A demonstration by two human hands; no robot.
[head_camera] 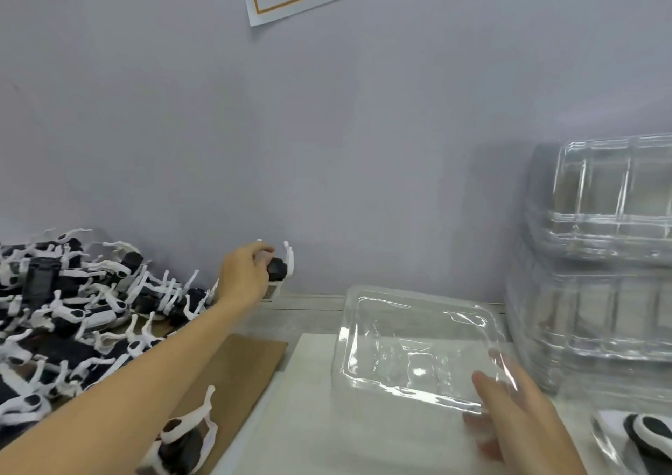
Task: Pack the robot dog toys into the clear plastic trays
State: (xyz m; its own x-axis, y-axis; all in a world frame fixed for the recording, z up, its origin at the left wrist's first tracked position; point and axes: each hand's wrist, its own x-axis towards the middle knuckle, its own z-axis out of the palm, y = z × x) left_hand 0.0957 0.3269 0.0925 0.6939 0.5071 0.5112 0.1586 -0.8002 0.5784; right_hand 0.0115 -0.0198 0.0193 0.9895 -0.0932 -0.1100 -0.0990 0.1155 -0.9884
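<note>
Now left hand (244, 274) grips robot dog toy (280, 269), fingers around it.

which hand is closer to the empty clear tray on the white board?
Right. The right hand holds the tray's near right corner; the left hand grips a robot dog toy off to its left.

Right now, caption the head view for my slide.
Left hand grips a robot dog toy; right hand holds the clear tray.
</note>
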